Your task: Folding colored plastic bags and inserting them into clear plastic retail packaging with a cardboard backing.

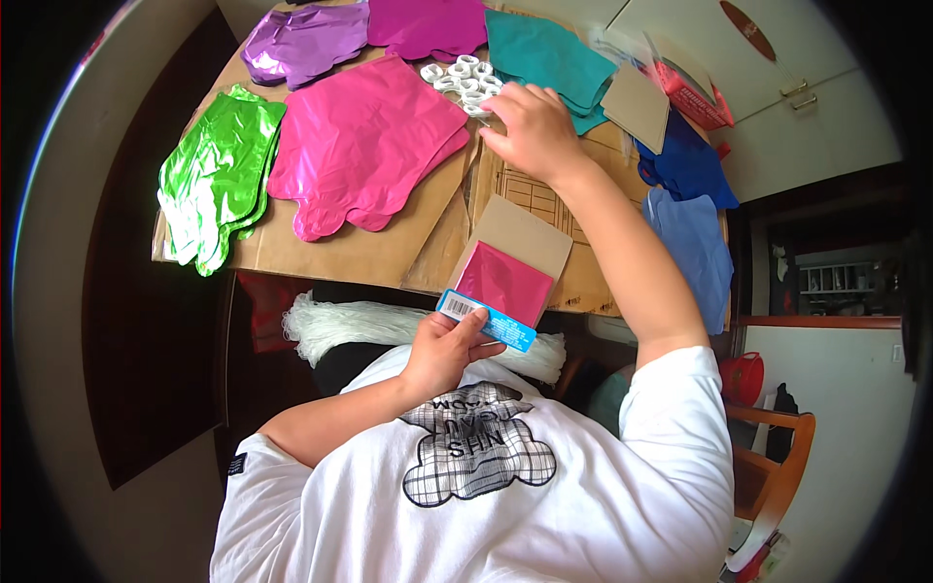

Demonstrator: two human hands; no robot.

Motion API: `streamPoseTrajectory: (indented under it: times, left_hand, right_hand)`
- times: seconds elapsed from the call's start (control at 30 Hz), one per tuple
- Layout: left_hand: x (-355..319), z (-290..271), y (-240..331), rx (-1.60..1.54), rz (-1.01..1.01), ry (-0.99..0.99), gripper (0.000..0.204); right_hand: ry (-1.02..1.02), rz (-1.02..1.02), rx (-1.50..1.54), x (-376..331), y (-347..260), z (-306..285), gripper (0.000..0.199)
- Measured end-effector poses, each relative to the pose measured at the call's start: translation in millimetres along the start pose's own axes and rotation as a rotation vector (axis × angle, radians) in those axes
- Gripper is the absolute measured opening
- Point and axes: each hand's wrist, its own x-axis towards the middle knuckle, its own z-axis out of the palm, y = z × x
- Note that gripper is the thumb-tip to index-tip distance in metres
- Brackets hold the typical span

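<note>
My left hand (449, 352) is closed on a flat packet near my chest, its thumb over the blue label (505, 332) with a barcode. The packet has a brown cardboard card (525, 231) and a folded shiny pink foil piece (505, 282). Above the table, my right hand (533, 126) reaches to a pile of small white ribbon coils (470, 80). Its thumb and forefinger are apart beside the nearest coils. The other fingers partly hide the pile's right side.
Foil stacks lie around the cardboard-covered table (389, 255): green (219, 175), pink (364, 146), purple (306, 44), magenta (428, 27), teal (549, 60), dark blue (695, 165) and light blue (690, 253). Cardboard cards (637, 105) stand beside a red box (692, 92). White strands (335, 323) hang below the table's front edge.
</note>
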Motion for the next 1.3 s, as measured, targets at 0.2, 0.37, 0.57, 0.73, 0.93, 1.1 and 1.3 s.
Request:
streamPoseTrajectory:
  times: [0.2,0.37,0.57,0.73,0.93,1.1,1.3]
  left_hand:
    - [1,-3,2,0.031,-0.016,-0.052,0.019]
    - [2,-11,2,0.039,-0.026,-0.086,0.019]
    - [0,-11,0,0.054,0.011,-0.116,0.022]
    - [6,-19,-5,0.105,0.027,-0.149,0.021]
    - [11,-34,-6,0.183,0.054,-0.247,0.023]
    - [9,-35,-7,0.180,0.056,-0.244,0.023]
    - [5,-33,-7,0.190,0.065,-0.186,0.023]
  right_hand:
    - [0.005,-0.001,-0.068,1,17,33,0.008]
    - [0.033,0.580,0.859,-18,6,-38,0.008]
    - [-0.070,0.943,1.429,-73,-19,-110,0.019]
    - [-0.253,0.981,1.188,-114,-59,-100,0.013]
    - [-0.556,0.882,1.060,-131,-84,-93,0.014]
    - [-0.812,0.835,1.135,-115,-84,-96,0.019]
    - [-0.931,0.962,1.362,-106,-81,-87,0.022]
